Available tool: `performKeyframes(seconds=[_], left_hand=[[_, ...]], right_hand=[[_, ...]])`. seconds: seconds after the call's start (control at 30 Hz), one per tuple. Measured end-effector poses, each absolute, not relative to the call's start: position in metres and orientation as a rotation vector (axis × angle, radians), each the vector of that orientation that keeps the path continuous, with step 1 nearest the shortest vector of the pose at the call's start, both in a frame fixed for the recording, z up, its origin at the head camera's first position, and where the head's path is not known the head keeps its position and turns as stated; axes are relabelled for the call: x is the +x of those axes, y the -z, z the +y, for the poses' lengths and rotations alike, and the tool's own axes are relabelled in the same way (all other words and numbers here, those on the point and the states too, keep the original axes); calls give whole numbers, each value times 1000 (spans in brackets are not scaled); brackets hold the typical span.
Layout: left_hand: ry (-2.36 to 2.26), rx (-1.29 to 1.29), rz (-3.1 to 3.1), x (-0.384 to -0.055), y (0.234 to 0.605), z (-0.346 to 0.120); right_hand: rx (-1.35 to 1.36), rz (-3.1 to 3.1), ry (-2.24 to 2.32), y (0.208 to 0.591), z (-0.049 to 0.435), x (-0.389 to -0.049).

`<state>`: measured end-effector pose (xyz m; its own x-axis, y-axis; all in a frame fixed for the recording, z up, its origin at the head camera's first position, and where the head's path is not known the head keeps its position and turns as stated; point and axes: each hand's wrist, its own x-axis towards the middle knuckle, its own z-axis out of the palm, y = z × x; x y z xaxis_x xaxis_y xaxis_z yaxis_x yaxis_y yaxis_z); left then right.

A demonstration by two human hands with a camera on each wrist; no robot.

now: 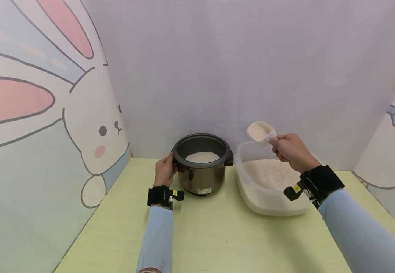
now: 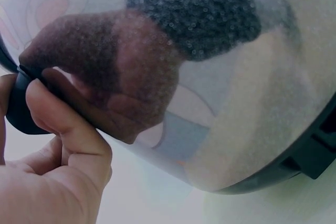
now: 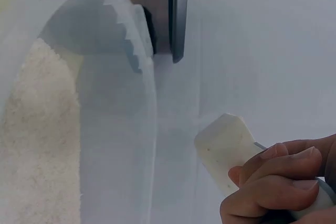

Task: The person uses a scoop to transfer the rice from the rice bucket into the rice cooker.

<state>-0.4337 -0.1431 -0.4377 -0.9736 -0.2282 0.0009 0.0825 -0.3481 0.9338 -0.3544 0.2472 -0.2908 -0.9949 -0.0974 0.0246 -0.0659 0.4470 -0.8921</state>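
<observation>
A dark rice cooker (image 1: 200, 176) stands open near the back of the table, with white rice (image 1: 202, 157) inside its pot. My left hand (image 1: 164, 170) grips the cooker's black side handle (image 2: 26, 103), thumb and fingers pinching it in the left wrist view. My right hand (image 1: 291, 149) holds a white measuring scoop (image 1: 261, 132) by its handle, raised above the far rim of a plastic tub; rice shows inside the scoop. The translucent tub (image 1: 248, 189) is partly filled with rice (image 3: 44, 129) and sits to the right of the cooker.
The pale yellow-green table (image 1: 214, 235) extends in front of the cooker and tub. A light curtain (image 1: 197, 76) hangs close behind them. Side panels with cartoon rabbits (image 1: 91, 129) stand at left and right.
</observation>
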Motion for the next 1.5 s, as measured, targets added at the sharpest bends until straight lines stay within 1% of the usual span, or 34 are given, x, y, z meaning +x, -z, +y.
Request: performKeyframes(seconds=[0.2,0.4,0.63,1.1,1.5], left_hand=[[2437,182,-1655,-433,437,-140],[2435,165,-1637,-431,438,-137],[2438,160,-1643,-432,437,-133],[2421,165,-1658,-432,435,-133],[2425,168,-1641,-430,437,-131]], right_hand=[[-181,2651,1631,269,221,-355],[-226,2760,1536,260,198,-357],[-320,2924,1395,259,183,-357],[-430,3027,1263,258,164,-351],[-573,3139,1101,266,156,-360]])
